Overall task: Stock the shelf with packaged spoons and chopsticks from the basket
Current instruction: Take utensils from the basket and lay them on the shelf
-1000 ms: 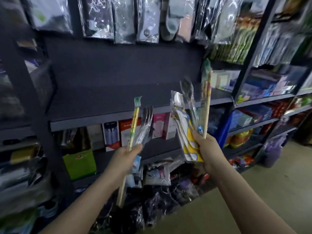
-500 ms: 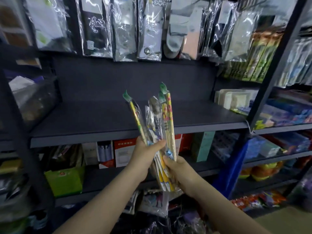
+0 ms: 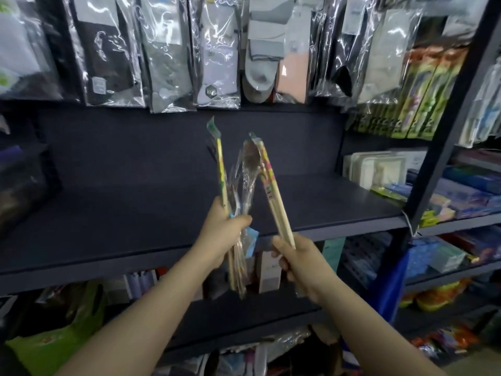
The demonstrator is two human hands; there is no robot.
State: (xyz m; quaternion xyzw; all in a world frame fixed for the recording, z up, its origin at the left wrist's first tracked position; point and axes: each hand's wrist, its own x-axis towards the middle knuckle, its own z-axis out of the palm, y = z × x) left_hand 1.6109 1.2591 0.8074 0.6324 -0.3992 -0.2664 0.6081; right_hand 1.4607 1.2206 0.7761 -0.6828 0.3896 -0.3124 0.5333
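The left hand (image 3: 221,234) is curled tight round a mixed bundle: a chopstick pack (image 3: 221,169) with a green tab at its top, tilted toward eleven o'clock, and beside it clear-wrapped spoons (image 3: 248,172) with a blue label poking out under the thumb. The lower ends of the bundle hang out below the fist.

The right hand (image 3: 298,263), at about four o'clock from the left one and just apart from it, pinches the bare lower end of a second chopstick pack (image 3: 272,191). That pack leans toward eleven o'clock, so its printed top touches or nearly touches the spoon bowls; the two bundles form an upside-down V. This grip is closed on the sticks, with thumb on top.

Both bundles are held in the air in front of the dark shelf (image 3: 135,213), above its front edge.

At twelve o'clock, bagged socks (image 3: 211,50) hang in a row. At three o'clock, the neighbouring bay holds boxed goods (image 3: 379,166). At seven o'clock, a green bag (image 3: 54,346) sits on a lower level.
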